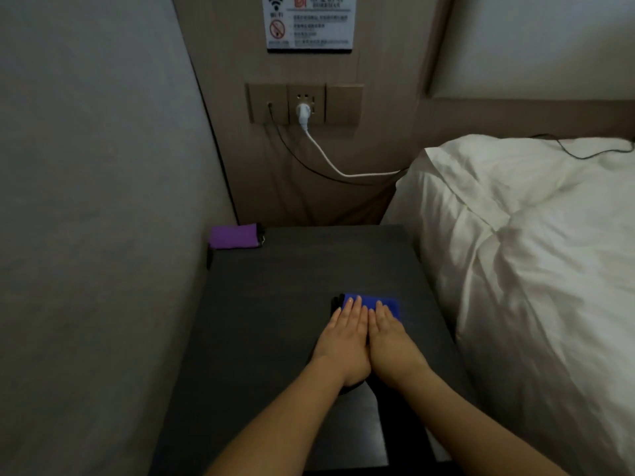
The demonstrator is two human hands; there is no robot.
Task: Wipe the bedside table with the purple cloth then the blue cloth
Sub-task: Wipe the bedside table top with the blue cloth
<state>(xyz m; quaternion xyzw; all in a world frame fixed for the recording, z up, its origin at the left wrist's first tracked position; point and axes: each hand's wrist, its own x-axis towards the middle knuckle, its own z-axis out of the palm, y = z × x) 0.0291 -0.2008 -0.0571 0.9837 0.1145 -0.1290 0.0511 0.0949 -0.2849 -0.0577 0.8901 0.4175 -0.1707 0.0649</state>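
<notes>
The dark bedside table [275,297] fills the middle of the view. A folded blue cloth [385,302] lies on its right half. My left hand [343,338] and my right hand [391,341] rest flat on the blue cloth side by side, fingers straight and together, covering its near part. Only the far edge of that cloth shows past my fingertips. A folded purple cloth [233,236] sits at the table's far left corner against the wall, with nothing touching it.
A grey padded wall [96,235] borders the table on the left. A bed with white bedding [532,269] stands on the right. On the back wall a socket panel [305,104] holds a white plug, and cables hang toward the bed.
</notes>
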